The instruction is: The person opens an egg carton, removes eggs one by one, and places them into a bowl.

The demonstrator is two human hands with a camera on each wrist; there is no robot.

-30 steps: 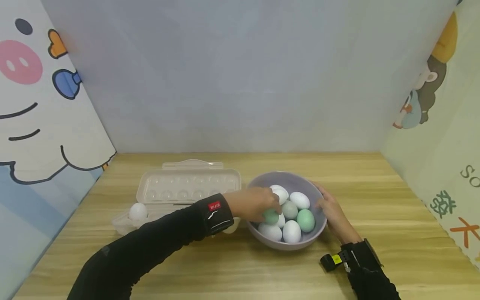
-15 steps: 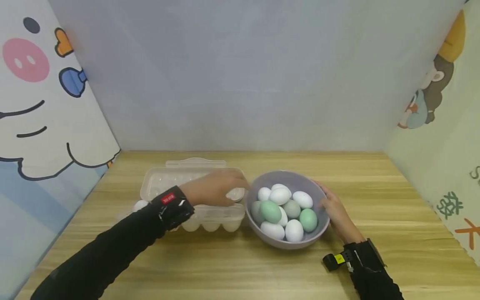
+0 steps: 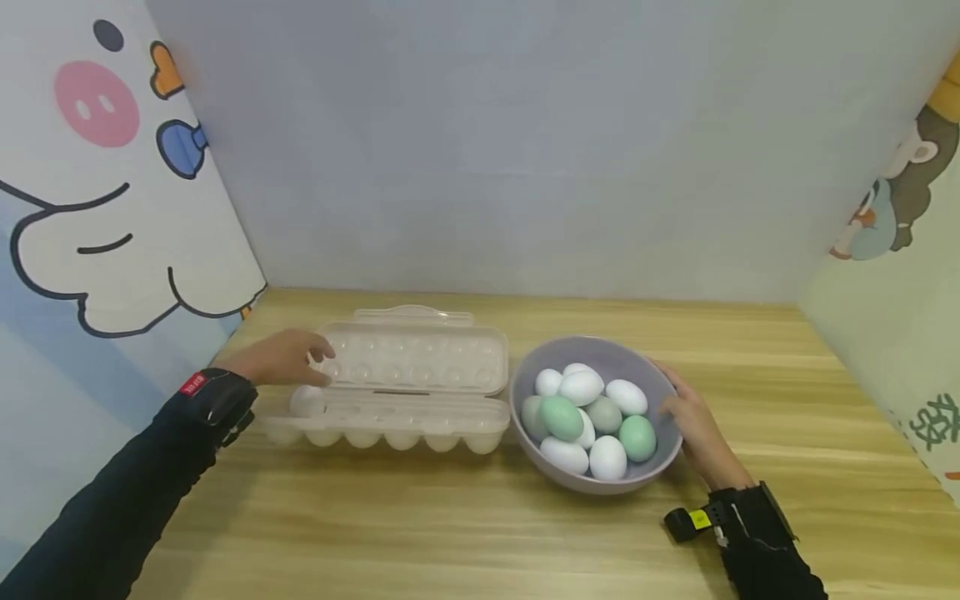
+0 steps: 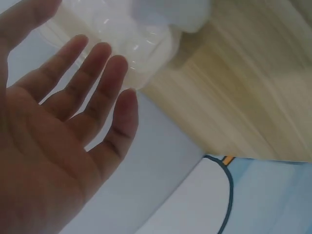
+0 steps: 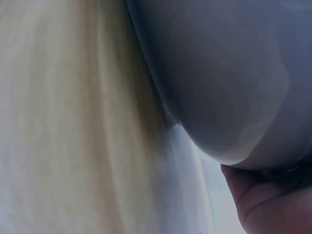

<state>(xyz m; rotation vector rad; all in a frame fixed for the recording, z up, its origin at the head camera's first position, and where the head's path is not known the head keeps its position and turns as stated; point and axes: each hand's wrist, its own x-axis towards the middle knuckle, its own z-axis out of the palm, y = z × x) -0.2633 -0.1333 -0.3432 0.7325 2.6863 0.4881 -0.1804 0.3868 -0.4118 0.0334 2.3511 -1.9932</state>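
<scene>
My left hand [image 3: 279,358], holding nothing, hovers over the left end of a clear plastic egg carton [image 3: 420,410]. Its fingers look relaxed and spread in the left wrist view, palm and fingertips [image 4: 119,66] facing the carton. Just below the hand, a white egg [image 3: 306,402] sits in the leftmost part of the carton. The carton lies open, its dimpled lid [image 3: 420,354] folded back. To the right, a grey-purple bowl [image 3: 592,485] is heaped with white, green and greyish eggs, a green egg [image 3: 561,417] near the top. My right hand [image 3: 699,433] grips the bowl's right rim, thumb over the edge.
Carton and bowl stand side by side on a wood-grain table [image 3: 420,525], almost touching. A plain grey wall [image 3: 480,167] rises behind the table. Printed cartoon panels [image 3: 97,250] flank it on both sides.
My left hand has left the green egg in the bowl and moved left across the carton, empty, to its left end. The right hand keeps hold of the bowl. The head view has shifted left.
</scene>
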